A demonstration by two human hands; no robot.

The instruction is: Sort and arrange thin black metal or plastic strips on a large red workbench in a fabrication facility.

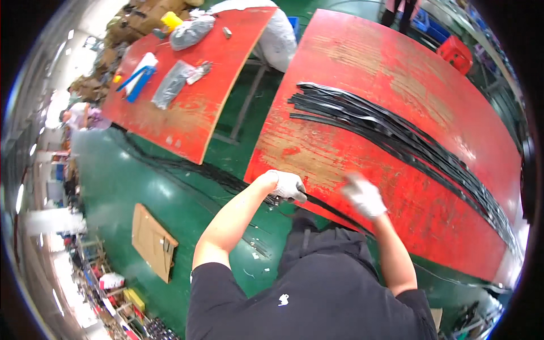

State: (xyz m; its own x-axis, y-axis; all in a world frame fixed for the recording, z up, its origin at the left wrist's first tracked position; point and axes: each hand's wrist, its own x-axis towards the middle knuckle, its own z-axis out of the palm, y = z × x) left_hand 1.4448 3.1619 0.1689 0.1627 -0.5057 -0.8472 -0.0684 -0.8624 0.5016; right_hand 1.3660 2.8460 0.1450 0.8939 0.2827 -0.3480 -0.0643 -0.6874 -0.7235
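My left hand (288, 186), in a whitish work glove, is closed around the end of a black strip (335, 212) at the near edge of the red table (317, 136). From there the strip runs to the right along that edge, past my waist. My right hand (364, 196), gloved the same way, hovers above the strip over the tabletop. Motion smears its fingers, so whether they grip anything is unclear. Farther back on the table lies a long bundle of black strips (391, 133), stretching from the middle to the right end.
A second red table (226, 62) at the left carries plastic bags (192, 32) and a blue tool (139, 82). Long black strips (187, 164) trail over the green floor. Flat cardboard (153, 243) lies lower left. A red crate (455, 55) stands beyond the table; a person (400, 12) stands at its far edge.
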